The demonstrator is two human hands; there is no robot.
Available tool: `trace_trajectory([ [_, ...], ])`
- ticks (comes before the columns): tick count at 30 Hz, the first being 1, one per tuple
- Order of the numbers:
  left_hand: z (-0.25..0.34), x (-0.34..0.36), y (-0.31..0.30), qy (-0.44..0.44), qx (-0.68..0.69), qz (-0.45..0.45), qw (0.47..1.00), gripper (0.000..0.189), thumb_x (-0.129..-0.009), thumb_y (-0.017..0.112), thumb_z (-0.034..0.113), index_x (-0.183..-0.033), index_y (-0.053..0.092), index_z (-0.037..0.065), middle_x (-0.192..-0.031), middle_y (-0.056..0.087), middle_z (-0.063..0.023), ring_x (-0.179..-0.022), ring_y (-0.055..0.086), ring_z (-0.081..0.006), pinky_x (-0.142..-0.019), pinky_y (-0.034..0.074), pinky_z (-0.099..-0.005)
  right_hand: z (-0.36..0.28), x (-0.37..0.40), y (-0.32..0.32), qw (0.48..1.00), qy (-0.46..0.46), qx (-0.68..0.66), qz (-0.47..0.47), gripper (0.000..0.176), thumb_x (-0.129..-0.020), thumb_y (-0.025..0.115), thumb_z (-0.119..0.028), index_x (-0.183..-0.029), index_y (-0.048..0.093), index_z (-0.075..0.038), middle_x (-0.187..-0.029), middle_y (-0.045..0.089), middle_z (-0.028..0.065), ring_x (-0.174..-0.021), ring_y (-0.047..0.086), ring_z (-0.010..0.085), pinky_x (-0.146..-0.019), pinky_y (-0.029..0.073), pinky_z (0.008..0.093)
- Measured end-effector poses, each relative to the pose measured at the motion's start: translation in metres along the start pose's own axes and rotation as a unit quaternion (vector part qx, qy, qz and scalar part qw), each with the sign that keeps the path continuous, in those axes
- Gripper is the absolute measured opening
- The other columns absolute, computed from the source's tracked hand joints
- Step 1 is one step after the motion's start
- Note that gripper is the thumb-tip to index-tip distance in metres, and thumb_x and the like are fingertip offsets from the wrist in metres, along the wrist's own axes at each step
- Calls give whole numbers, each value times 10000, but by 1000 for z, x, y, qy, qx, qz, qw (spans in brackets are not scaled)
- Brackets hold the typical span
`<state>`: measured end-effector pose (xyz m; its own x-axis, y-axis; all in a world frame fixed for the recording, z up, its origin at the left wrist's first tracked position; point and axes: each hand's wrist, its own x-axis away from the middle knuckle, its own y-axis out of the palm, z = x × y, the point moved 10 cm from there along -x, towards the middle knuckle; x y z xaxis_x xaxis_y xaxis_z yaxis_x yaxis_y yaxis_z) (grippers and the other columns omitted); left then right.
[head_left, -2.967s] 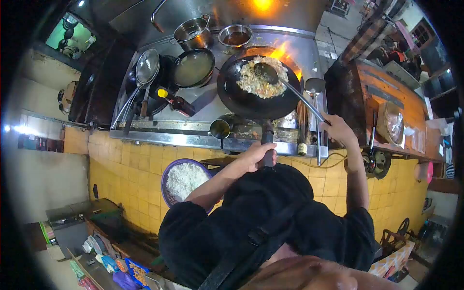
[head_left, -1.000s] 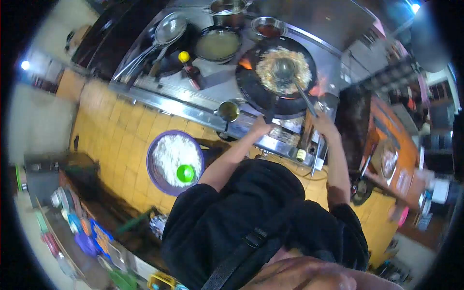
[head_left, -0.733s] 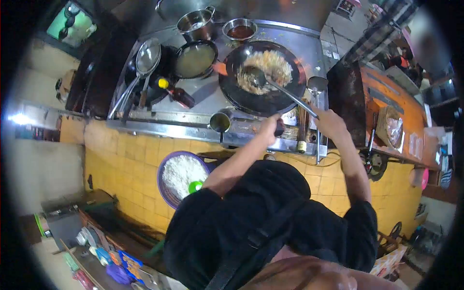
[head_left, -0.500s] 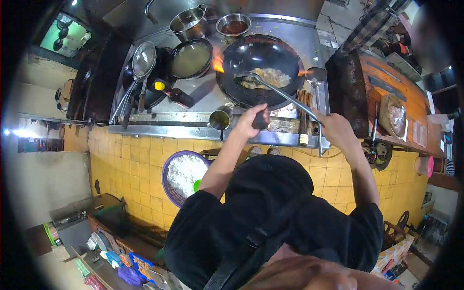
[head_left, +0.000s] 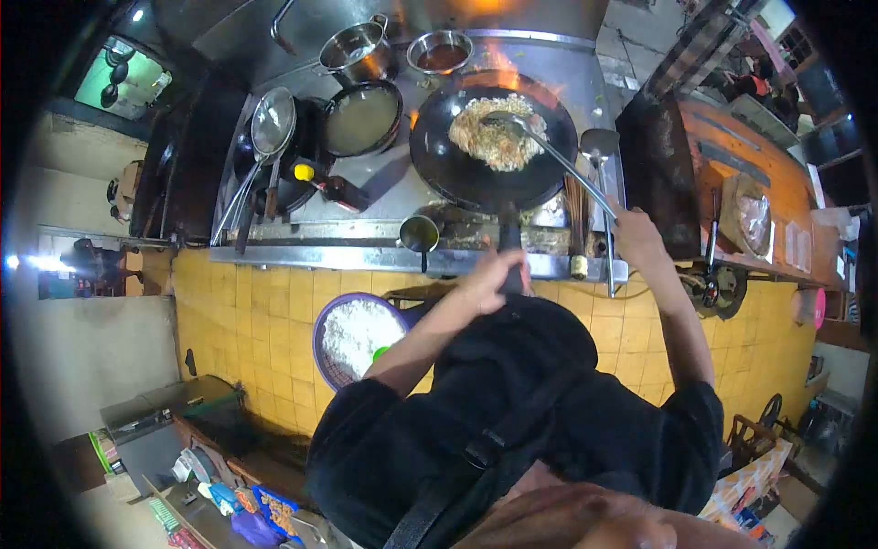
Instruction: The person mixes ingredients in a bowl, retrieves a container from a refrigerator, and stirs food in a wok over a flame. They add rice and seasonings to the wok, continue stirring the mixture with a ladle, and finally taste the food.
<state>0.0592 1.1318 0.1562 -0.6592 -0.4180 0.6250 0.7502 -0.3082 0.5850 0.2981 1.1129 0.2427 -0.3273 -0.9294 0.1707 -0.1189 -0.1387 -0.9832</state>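
My left hand (head_left: 496,279), slightly blurred, is wrapped round the handle (head_left: 510,224) of a black wok (head_left: 441,169) on the stove. In the middle of the wok lies a heap of pale brown food (head_left: 494,149), spread out with small bits. My right hand (head_left: 637,240) grips the end of a long metal ladle (head_left: 574,172). The ladle's bowl rests in the food near its upper edge. Orange flames (head_left: 503,69) rise behind the wok's far rim.
A pan of cloudy liquid (head_left: 363,119), a steel pot (head_left: 355,50) and a bowl of reddish sauce (head_left: 441,53) stand on the stovetop (head_left: 311,227). Left are strainers (head_left: 273,119) and a yellow-capped bottle (head_left: 343,192). A spatula (head_left: 599,145) lies right. A purple basket of rice (head_left: 361,339) is below.
My left hand has come back toward my body along with the wok handle. The food has spread and shifted toward the wok's centre. Flames behind the wok have grown taller.
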Motion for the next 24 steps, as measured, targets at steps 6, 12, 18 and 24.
trace_trajectory([
  [6,18,-68,-59,99,-47,30,994,128,-824,608,127,-782,529,35,-592,537,-65,-484,530,-157,-474,468,-297,-41,-48,53,973,-38,-228,-2,272,-904,449,-190,-1115,571,-68,-955,614,246,-826,614,407,-709,502,460],
  [12,29,-134,-107,140,-140,44,979,130,-840,609,126,-836,509,43,-629,548,-51,-492,537,-146,-468,463,-286,-34,-87,21,975,-23,-80,-206,254,-906,424,-200,-980,597,-30,-831,638,199,-641,653,304,-588,529,429],
  [18,8,-148,-92,67,-65,83,992,121,-833,622,122,-811,541,35,-620,555,-60,-495,550,-158,-449,468,-299,-77,-122,138,997,-76,-32,-10,377,-935,442,-295,-1110,520,30,-968,645,177,-748,647,394,-655,522,485],
  [24,62,18,72,16,138,-75,988,145,-864,595,117,-812,489,33,-691,527,-71,-600,547,-172,-571,488,-319,-55,-11,-50,991,-78,55,-95,366,-909,461,-241,-1270,478,-184,-797,615,257,-776,628,414,-673,508,502],
])
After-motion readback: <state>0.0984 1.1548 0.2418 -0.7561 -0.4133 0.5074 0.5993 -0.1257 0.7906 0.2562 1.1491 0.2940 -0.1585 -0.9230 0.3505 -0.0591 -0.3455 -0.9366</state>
